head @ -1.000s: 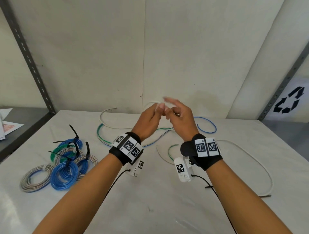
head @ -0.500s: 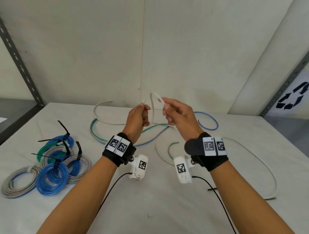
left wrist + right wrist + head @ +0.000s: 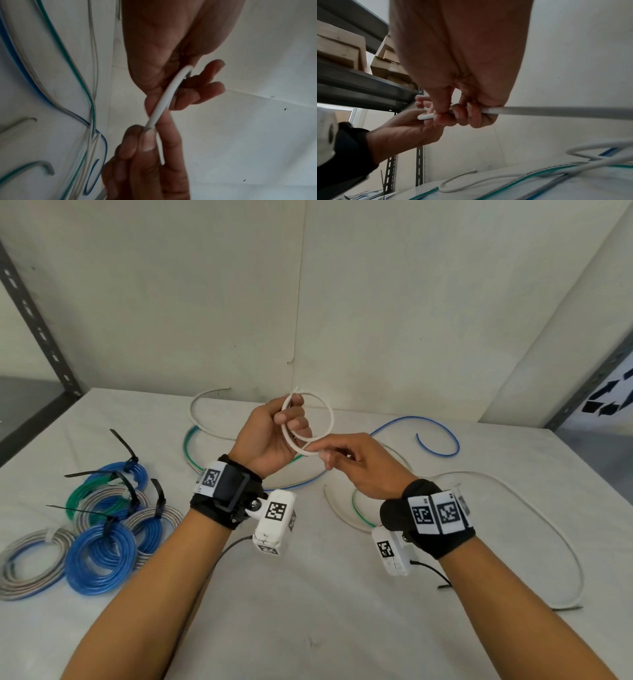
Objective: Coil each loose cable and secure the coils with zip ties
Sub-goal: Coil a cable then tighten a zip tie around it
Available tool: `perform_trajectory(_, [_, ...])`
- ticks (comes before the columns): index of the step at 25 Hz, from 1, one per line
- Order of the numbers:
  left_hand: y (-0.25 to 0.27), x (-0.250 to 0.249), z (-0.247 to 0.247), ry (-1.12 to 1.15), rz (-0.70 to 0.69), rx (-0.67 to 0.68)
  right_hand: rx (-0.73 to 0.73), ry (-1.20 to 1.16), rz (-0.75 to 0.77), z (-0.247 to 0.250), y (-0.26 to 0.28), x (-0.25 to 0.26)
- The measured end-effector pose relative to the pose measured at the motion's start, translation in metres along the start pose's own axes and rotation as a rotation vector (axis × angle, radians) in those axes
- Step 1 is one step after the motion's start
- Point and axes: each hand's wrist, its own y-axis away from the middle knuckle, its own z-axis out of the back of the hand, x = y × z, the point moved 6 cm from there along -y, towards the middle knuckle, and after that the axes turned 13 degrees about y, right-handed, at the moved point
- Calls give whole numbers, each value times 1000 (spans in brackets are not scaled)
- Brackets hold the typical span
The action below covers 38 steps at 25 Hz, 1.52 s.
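Several coils done: a cluster of finished coils [image 3: 102, 518] lies at the left of the white table [image 3: 308, 611], blue, green and grey, most cinched with black zip ties [image 3: 132, 460] whose tails stick up; the grey-and-blue one nearest the left edge seems bound in white instead.
Coil in hand: the white cable [image 3: 310, 422] has only its first loop formed, held up above the table's far middle.
Left hand: the left hand [image 3: 274, 436] is curled around that loop, thumb and fingers clamped on it near its free end.
Right hand: the right hand [image 3: 356, 463] pinches the same cable just beside the left, fingertips meeting where the loop closes (the right wrist view shows the cable running out taut past the palm).
Left to do: most of the white cable's length trails across the right side of the table in a wide sweep and needs winding in; I judge a tie comes only after that.
Other loose cables: a blue one [image 3: 435, 436], a green-edged one [image 3: 186, 446] and another white piece [image 3: 202, 405] lie uncoiled near the back wall.
Open room: the near half of the table is bare.
Edges: the trailing white cable curves close to the right-hand edge, so pulling it in could drag it off.
Shelving: a metal upright [image 3: 37, 320] stands at the left.
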Motion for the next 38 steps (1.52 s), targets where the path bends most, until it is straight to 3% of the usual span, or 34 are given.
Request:
perform_trajectory(3, [5, -6, -1, -99, 73, 48, 32, 51, -34, 6, 5, -6])
perform_trajectory(7, [1, -10, -3, -60, 29, 36, 54, 68, -36, 11, 12, -9])
perform_trajectory(13, [3, -10, -7, -181, 51, 67, 27, 246, -78, 19, 13, -19])
perform_trajectory(20, [4, -32, 3, -227, -34, 1, -115, 548, -404, 49, 15, -63])
perform_trajectory(25, [4, -36, 3, -263, -87, 1, -33, 727, -494, 74, 4, -75])
perform_trajectory(27, [4, -31, -1, -303, -80, 15, -146, 863, -571, 89, 1, -69])
perform_trajectory(30, [1, -13, -6, -435, -66, 15, -311, 735, -653, 97, -7, -57])
perform_trajectory(32, [-2, -2, -3, -578, -109, -41, -392, 581, -586, 95, -16, -46])
perform_trajectory(34, [-4, 4, 0, -672, -157, -84, -411, 441, -426, 85, -25, -26])
perform_trajectory(38, [-4, 9, 0, -670, -223, -127, -268, 302, -43, 43, -22, 26])
